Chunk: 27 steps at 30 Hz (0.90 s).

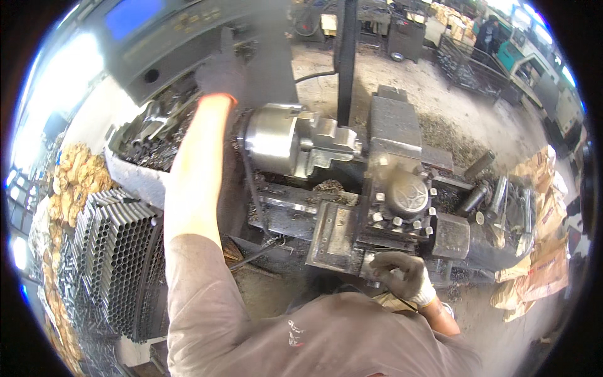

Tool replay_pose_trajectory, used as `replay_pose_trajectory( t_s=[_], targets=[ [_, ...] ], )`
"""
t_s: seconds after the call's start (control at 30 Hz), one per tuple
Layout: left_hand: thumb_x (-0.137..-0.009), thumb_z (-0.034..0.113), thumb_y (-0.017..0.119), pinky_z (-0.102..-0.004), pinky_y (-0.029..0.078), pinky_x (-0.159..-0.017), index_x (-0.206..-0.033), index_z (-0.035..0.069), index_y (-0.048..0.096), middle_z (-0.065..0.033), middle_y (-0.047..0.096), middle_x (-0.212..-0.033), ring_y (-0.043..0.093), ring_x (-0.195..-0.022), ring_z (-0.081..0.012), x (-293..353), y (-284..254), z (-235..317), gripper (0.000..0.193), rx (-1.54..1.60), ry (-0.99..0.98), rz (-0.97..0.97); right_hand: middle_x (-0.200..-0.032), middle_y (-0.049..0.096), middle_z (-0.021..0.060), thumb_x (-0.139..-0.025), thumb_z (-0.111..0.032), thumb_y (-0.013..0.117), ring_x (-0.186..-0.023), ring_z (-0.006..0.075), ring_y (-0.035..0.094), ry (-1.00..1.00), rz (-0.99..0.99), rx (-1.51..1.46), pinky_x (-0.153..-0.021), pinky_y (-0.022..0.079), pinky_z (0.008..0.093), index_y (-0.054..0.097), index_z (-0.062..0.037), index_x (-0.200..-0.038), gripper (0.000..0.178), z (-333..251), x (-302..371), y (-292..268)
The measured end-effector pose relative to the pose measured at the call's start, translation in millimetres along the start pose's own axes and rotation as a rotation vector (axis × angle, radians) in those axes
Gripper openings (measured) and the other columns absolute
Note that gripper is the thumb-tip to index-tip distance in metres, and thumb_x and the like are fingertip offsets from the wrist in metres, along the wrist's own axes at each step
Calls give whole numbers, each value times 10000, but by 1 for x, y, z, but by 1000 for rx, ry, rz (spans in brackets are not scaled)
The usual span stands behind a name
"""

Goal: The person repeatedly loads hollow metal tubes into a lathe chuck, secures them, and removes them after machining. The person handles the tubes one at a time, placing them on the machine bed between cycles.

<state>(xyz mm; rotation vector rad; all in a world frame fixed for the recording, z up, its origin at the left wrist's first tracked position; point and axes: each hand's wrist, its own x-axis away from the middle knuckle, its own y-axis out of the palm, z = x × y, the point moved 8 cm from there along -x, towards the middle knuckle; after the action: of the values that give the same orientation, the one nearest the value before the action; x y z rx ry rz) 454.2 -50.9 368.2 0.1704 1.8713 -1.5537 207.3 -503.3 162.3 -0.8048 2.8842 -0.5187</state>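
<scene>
My left hand point(221, 74), in a dark glove with an orange cuff, reaches up to the dark control panel point(188, 31) of a lathe. One finger looks stretched upward; the rest blend into the dark panel. Below and right of it sits the shiny metal chuck point(273, 139) with its stepped jaws point(330, 141). My right hand point(402, 276), in a dirty glove with a pale cuff, is curled at the near edge of the carriage, below the tool post point(407, 195). What its bent fingers close around, if anything, is hidden.
Stacked metal tubes point(116, 257) stand at left beside crumpled brown paper point(81, 176). Metal chips fill a tray point(135, 164) behind my left arm. Cylindrical bars point(474, 200) lie on the right end of the machine, near brown sacks point(540, 251). A person point(487, 34) stands far back right.
</scene>
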Motion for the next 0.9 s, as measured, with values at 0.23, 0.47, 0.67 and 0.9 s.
replay_pose_trajectory(
  t_s=[0.23, 0.47, 0.67, 0.9],
  targets=[
    [-1043, 363, 610, -554, 573, -958, -1647, 197, 355, -258, 719, -1284, 727, -1133, -451, 45, -3, 19, 677, 270, -10, 15, -1044, 789, 126, -936, -38, 705, -903, 167, 754, 2, -164, -84, -806, 608, 327, 726, 17, -1249, 318, 33, 6, 19],
    [-986, 472, 672, -571, 563, -837, -1244, 144, 672, -181, 747, -1115, 726, -978, -426, 480, 105, -54, 418, 481, -99, -517, -1202, 769, 143, -934, -33, 675, -1013, 214, 749, -181, -477, -59, -883, 599, 339, 738, 24, -1204, 284, 24, -27, 117],
    [-974, 459, 619, -482, 523, -1089, -1278, 68, 751, -232, 727, -1323, 682, -1264, -412, 1107, -5, -210, 513, 205, -1666, -785, -1168, 776, 183, -974, -35, 649, -930, 198, 785, 141, -990, -150, -827, 630, 309, 672, 94, -1273, 327, 41, -11, 286],
    [-1054, 300, 559, -467, 608, -822, -1181, 23, 750, -193, 783, -1173, 763, -1052, -354, 1479, -387, 51, 360, -993, -2793, 644, -1076, 792, 188, -922, -118, 678, -821, 214, 786, 68, -1399, 427, -703, 627, 333, 685, 92, -1299, 431, 122, 92, 518]
  ],
)
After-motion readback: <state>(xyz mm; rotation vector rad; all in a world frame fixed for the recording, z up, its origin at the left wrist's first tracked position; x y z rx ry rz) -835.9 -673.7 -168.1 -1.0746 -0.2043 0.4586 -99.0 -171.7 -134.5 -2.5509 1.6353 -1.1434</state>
